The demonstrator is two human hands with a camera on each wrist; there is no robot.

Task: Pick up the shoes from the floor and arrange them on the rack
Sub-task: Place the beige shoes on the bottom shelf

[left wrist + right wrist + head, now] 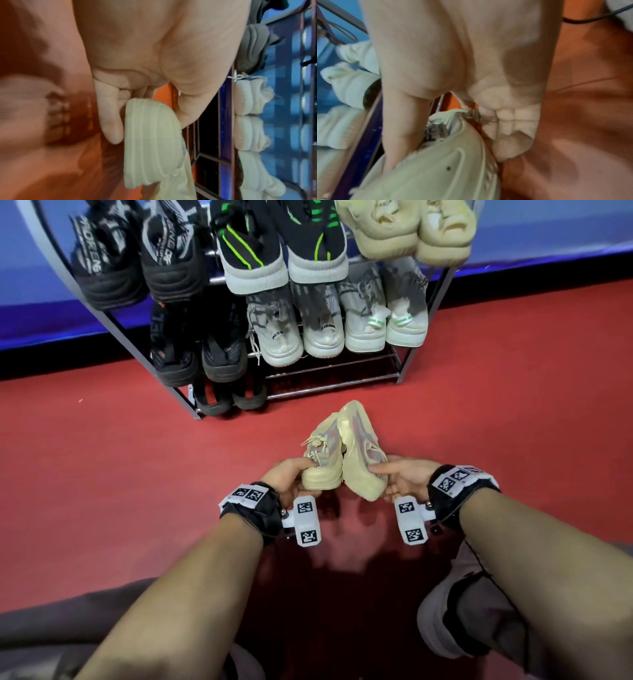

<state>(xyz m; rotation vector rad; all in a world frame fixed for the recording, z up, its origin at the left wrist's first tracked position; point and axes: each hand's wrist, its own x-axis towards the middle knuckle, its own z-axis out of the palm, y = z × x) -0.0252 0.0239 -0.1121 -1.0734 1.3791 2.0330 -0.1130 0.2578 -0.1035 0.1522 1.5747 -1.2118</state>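
Two cream sneakers are held side by side above the red floor in front of the rack (329, 386). My left hand (294, 474) grips the heel of the left cream sneaker (323, 460), thumb on top; its ribbed heel sole (147, 142) fills the left wrist view between thumb and fingers (111, 121). My right hand (397, 477) grips the heel of the right cream sneaker (359, 453), which is tilted with its sole turned left. In the right wrist view the thumb (402, 128) presses inside the collar of that sneaker (436, 169).
The metal rack holds black pairs (137, 258), black-and-green sneakers (281, 251), cream sneakers (407, 227) on top, white pairs (335, 320) and dark pairs (198, 350) below. Its lowest bars (329, 378) at the right are bare. My knees (472, 618) are close below.
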